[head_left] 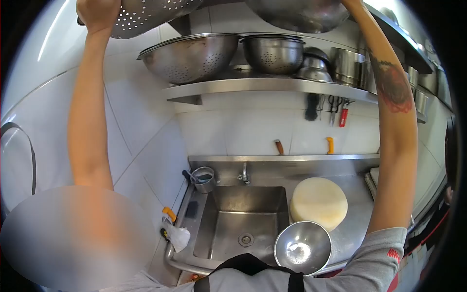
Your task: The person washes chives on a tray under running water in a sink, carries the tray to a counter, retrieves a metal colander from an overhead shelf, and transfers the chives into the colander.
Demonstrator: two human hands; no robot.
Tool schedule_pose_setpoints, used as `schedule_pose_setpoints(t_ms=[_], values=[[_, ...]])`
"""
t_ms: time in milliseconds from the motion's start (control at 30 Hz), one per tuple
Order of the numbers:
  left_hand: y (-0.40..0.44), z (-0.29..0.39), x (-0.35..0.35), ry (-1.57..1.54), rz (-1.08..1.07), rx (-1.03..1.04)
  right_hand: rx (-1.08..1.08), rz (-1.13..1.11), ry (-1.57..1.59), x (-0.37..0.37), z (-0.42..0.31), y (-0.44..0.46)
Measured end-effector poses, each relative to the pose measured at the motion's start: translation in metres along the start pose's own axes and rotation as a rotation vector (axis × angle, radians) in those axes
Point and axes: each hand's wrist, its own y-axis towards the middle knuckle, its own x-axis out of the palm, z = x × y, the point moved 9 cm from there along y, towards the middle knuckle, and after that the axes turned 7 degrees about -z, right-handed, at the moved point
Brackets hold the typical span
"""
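Note:
Both my arms reach up past the shelf. At the top left, my left hand [98, 14] is closed at the edge of a perforated metal colander [141, 17], which the frame cuts off. My right hand [351, 3] barely shows at the top edge, beside a large metal bowl [299, 14]; its fingers are out of frame. Below these, another wide colander [189, 58] and a smaller, deeper colander [272, 53] rest on the metal shelf [272, 85].
Under the shelf is a steel sink [287, 204] with a tap [244, 173]. A shiny bowl [302, 248] and a pale round block [318, 202] sit to its right. A metal pot [203, 180] stands at its back left corner. Scissors [334, 107] hang below the shelf.

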Motion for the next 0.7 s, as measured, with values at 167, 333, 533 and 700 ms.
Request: schedule_pose_setpoints(t_ms=[167, 333, 533, 700], values=[[0.001, 0.003, -0.010, -0.081, -0.001, -0.046, 0.036, 0.029, -0.002, -0.021, 0.009, -0.013], [-0.012, -0.020, -0.038, -0.029, 0.040, 0.008, 0.020, 0.107, 0.036, -0.017, -0.015, -0.011], [-0.046, -0.018, -0.163, -0.110, 0.063, -0.057, -0.043, 0.238, 0.151, 0.038, -0.071, 0.016], [-0.101, 0.044, -0.261, -0.079, 0.012, 0.108, -0.119, 0.340, 0.230, 0.081, -0.142, 0.030]])
